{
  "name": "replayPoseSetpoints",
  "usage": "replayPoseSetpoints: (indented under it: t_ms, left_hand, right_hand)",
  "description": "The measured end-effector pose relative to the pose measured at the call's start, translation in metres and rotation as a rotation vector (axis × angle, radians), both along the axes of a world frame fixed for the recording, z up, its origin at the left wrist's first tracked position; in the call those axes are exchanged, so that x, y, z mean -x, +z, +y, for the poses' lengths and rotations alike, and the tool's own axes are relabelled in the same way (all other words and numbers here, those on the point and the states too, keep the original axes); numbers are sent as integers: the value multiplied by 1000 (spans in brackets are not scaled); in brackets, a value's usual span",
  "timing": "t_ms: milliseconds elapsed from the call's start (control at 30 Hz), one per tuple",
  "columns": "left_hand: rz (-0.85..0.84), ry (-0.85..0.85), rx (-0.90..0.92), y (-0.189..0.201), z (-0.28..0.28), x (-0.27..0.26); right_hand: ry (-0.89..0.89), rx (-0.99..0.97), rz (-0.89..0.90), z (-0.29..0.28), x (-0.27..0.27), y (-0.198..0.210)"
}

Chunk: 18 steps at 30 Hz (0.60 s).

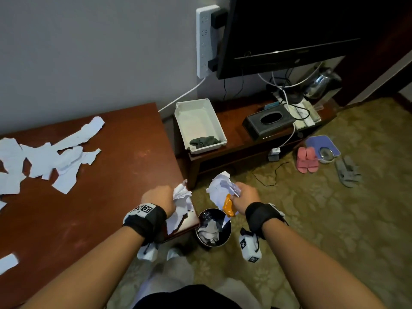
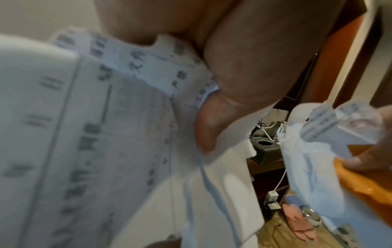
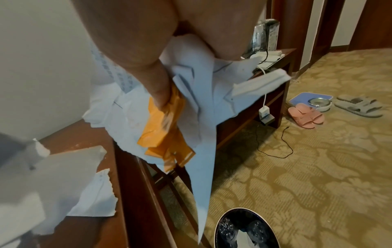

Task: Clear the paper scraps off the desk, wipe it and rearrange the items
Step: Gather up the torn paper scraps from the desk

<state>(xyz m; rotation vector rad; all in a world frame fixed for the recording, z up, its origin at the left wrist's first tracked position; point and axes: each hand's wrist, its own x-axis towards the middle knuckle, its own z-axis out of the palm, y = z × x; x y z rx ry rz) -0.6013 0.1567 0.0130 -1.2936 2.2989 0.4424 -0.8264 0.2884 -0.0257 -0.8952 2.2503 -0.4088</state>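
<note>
At the right corner of the brown desk (image 1: 100,208) my left hand (image 1: 159,198) grips a bunch of white paper scraps (image 1: 181,202); the left wrist view shows the printed scraps (image 2: 106,134) filling most of the frame. Just past the desk edge my right hand (image 1: 244,194) holds a bunch of crumpled white paper (image 1: 219,186) together with an orange scrap (image 1: 229,206), above a round black bin (image 1: 213,228) with paper in it. In the right wrist view the white paper (image 3: 201,117) and orange scrap (image 3: 161,132) hang over the bin (image 3: 244,231). Several torn white scraps (image 1: 44,159) lie on the desk's left half.
A low wooden stand (image 1: 245,141) to the right carries a white tray (image 1: 199,126) with a dark cloth (image 1: 204,141), a black tissue box (image 1: 268,124), cables and a kettle under a television (image 1: 289,30). Pink slippers (image 1: 306,159), grey slippers (image 1: 347,171) and a scale lie on the carpet.
</note>
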Motion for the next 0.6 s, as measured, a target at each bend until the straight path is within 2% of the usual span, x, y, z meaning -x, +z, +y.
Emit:
replayPoseSetpoints:
  t_ms: [200, 400, 600]
  left_hand:
    - [172, 117, -148, -8, 22, 37]
    - [191, 210, -154, -25, 64, 91]
    - [176, 318, -295, -86, 132, 156]
  right_hand:
    - [57, -61, -45, -7, 26, -24]
    - [207, -123, -97, 2, 69, -55]
    - [283, -180, -114, 36, 124, -109]
